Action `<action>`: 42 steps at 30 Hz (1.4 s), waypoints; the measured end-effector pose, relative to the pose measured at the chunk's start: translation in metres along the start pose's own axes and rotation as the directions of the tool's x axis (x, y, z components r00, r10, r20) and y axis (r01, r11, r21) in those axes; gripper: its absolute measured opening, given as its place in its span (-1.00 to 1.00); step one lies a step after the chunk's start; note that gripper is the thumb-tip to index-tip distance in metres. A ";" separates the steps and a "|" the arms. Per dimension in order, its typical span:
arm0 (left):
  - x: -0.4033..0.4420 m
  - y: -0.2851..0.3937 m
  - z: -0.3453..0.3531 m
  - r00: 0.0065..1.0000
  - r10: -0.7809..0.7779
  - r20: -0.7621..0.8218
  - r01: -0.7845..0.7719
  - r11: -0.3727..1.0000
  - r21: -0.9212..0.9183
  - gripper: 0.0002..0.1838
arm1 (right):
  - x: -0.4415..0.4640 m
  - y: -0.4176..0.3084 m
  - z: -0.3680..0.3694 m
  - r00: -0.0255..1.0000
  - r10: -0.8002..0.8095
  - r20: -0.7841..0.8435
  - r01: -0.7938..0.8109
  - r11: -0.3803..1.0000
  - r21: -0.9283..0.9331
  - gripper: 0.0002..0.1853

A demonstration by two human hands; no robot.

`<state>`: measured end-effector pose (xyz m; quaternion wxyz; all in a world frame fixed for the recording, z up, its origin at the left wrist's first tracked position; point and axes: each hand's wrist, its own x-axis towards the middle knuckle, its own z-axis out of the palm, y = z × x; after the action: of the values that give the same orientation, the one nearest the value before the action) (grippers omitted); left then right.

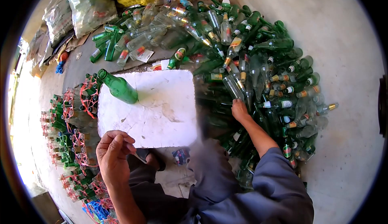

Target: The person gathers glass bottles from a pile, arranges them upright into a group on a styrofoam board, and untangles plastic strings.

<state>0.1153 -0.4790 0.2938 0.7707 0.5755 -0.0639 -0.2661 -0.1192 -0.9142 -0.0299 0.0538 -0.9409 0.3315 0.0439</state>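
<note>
Right grip (240, 110) is down in the bottle heap (299, 78), clear of the right edge of the counter (169, 90), with fingers curled at the near end of a clear bottle (233, 87). How firmly they have closed on it I cannot tell. Left grip (113, 149) hangs by the counter's near left corner, loosely curled, thumb close to the fingertips, nothing visible in it. One green bottle (121, 90) stands on the counter towards the far left corner; the middle and right side are bare.

To lift well from a heap like this, wrap the fingers fully round the glass, feel for chips, and draw the bottle out along its own length: its neighbours lie crosswise and could roll or knock. Carry it over the right edge with height to spare, and keep sleeve and elbow off the necks.
</note>
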 end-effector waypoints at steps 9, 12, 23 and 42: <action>-0.005 0.004 0.001 1.000 -0.023 -0.009 0.023 1.000 -0.016 -0.81 | -0.023 -0.045 -0.039 0.979 -0.139 -0.147 0.179 0.933 0.311 -0.78; -0.004 0.001 -0.001 1.000 -0.009 -0.017 0.009 1.000 -0.012 -0.80 | -0.012 -0.068 -0.050 0.975 -0.138 -0.174 0.185 0.937 0.296 -0.75; -0.007 0.004 -0.004 0.999 -0.006 -0.032 0.004 0.999 -0.044 -0.83 | 0.000 -0.103 -0.159 0.968 0.001 -0.250 0.052 0.978 0.204 -0.68; -0.002 0.007 -0.008 0.999 0.005 -0.051 -0.010 0.996 -0.085 -0.82 | 0.017 -0.262 -0.347 0.652 -0.334 -0.681 0.636 0.730 0.251 -0.74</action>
<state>0.1189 -0.4694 0.2975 0.7969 0.5484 -0.0350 -0.2510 0.0746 -0.7671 0.3303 0.1832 -0.9168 0.0572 -0.3503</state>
